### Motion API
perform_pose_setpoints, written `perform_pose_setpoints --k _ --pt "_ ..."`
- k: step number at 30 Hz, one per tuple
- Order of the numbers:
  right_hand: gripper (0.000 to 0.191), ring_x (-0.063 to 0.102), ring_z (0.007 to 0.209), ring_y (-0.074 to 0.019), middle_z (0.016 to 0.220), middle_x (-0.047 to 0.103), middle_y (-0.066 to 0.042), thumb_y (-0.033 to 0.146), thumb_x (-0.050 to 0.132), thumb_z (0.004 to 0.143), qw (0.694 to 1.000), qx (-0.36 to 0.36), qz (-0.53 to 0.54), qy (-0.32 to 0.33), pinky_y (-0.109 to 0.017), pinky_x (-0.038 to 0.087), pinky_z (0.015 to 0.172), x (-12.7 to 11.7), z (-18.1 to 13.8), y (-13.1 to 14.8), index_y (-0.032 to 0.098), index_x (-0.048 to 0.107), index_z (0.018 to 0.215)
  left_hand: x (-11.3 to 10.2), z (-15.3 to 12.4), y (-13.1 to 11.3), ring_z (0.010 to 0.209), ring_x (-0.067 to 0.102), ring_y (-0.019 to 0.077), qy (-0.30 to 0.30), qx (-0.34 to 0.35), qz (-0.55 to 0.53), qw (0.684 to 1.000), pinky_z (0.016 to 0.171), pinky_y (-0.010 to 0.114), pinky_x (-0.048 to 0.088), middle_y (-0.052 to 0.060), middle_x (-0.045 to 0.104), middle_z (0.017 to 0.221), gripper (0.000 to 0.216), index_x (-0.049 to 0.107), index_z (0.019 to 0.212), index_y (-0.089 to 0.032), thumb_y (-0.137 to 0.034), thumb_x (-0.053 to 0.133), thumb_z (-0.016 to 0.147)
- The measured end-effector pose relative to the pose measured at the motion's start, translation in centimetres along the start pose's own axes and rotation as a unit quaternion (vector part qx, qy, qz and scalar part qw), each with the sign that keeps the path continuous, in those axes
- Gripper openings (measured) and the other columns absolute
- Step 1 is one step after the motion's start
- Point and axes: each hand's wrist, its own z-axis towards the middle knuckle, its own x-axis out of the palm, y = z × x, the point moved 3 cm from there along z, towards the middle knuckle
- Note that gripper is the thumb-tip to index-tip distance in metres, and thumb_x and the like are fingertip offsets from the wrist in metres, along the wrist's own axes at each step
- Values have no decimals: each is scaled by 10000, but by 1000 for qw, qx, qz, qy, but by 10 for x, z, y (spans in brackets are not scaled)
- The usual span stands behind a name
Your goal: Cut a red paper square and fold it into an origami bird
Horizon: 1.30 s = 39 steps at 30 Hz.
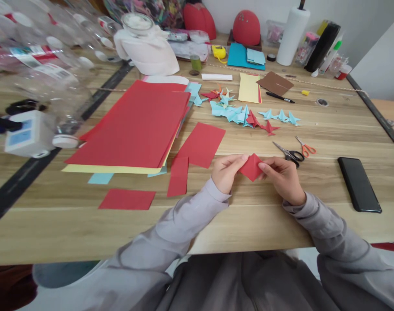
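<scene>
A small folded piece of red paper (251, 167) is held between both hands just above the wooden table (329, 129). My left hand (225, 172) pinches its left corner with thumb and fingers. My right hand (281, 176) grips its right side. Beside my left hand lie cut red paper pieces (200, 144), and a big stack of red sheets (138, 125) lies further left. Behind my hands a cluster of folded blue and red paper shapes (245, 114) sits on the table.
Two pairs of scissors (294, 152) lie right of my hands, a black phone (359, 183) further right. A paper towel roll (292, 34), red domed objects (246, 26), yellow paper (249, 87) and a pen (279, 96) stand at the back. Clear plastic bottles (44, 52) crowd the left.
</scene>
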Motion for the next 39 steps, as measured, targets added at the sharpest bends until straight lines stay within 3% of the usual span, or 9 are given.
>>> perform_pose_setpoints --k 6,14,18,22,27,31,35,39 --pt "286 613 546 -129 608 676 -19 450 690 763 1000 4 -9 12 -262 504 550 0 0 0 166 669 732 3 -2 -8 757 683 196 8 39 83 996 744 321 541 64 758 816 220 764 775 -171 -371 746 687" --pt "217 593 622 -126 701 663 -14 394 730 736 996 -54 -63 -13 -250 480 568 -2 -1 1 186 667 742 8 -5 -11 633 645 153 38 93 162 982 612 273 519 51 728 699 66 735 688 -160 -224 729 674" --pt "169 576 613 -121 674 640 -4 342 739 736 997 -72 -39 -1 -249 468 558 -2 0 3 189 669 714 8 -5 -8 625 633 148 30 64 152 986 624 274 520 40 721 683 91 731 685 -158 -197 760 608" --pt "148 548 583 -109 648 623 6 320 711 770 997 -79 -4 -19 -249 451 556 -6 1 4 192 665 713 7 -4 -5 531 562 120 20 4 137 990 533 254 474 14 663 579 191 708 659 -137 -240 811 535" --pt "183 548 565 -108 642 641 12 368 745 728 999 -33 29 -17 -251 447 548 -7 3 2 202 671 709 7 -5 -4 467 485 85 23 -30 126 991 470 226 397 -17 595 503 190 670 606 -131 -227 811 524" --pt "180 535 534 -97 596 636 22 356 744 731 997 10 83 -2 -245 445 551 -6 4 -2 197 679 678 9 -6 -7 474 512 90 21 -19 111 993 492 232 430 -15 620 514 190 668 595 -134 -200 821 503" --pt "155 508 507 -82 564 618 35 330 750 726 988 29 150 -22 -225 425 521 -8 6 -3 202 683 671 10 -5 -8 577 626 141 24 -9 51 998 599 278 526 29 715 642 220 707 652 -142 -208 834 486" --pt "224 494 491 -78 551 600 40 376 807 632 975 79 198 -61 -209 399 475 -10 8 -5 199 668 630 9 -3 -2 697 696 205 43 -49 -10 998 740 358 571 71 754 755 317 730 738 -141 -241 859 466"
